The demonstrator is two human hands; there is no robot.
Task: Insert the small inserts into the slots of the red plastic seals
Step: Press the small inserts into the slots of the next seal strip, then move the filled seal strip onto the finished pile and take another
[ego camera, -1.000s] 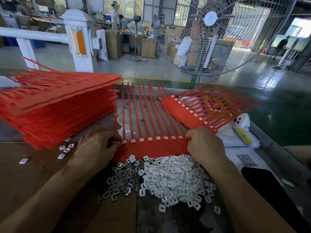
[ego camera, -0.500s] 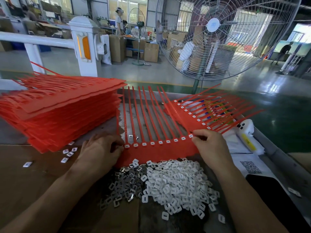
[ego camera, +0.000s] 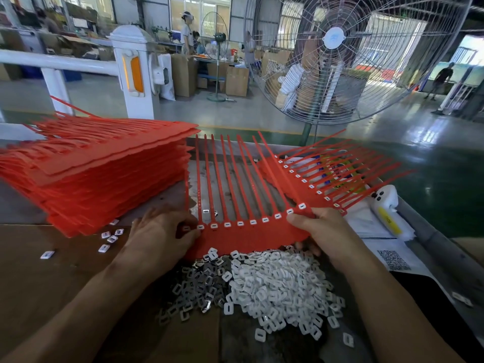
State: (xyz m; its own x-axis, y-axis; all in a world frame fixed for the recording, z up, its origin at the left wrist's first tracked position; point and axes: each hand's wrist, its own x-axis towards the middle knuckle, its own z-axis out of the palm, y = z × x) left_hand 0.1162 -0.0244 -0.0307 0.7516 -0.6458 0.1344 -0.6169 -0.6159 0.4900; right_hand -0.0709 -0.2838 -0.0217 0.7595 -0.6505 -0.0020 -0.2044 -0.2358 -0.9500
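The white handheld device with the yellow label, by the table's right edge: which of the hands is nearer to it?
Right. The right hand grips the near-right end of the red seal strip, just left of the white handheld device. The left hand holds the strip's far-left end, much farther away.

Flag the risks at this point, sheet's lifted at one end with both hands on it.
1. The right hand holds the seal sheet tilted up; the fitted inserts, if loosely seated, could drop out.
2. The sheet's lower edge sits over the white insert pile; dragging it could scatter pieces.
3. Its straps lie close to the finished sheets and might snag.
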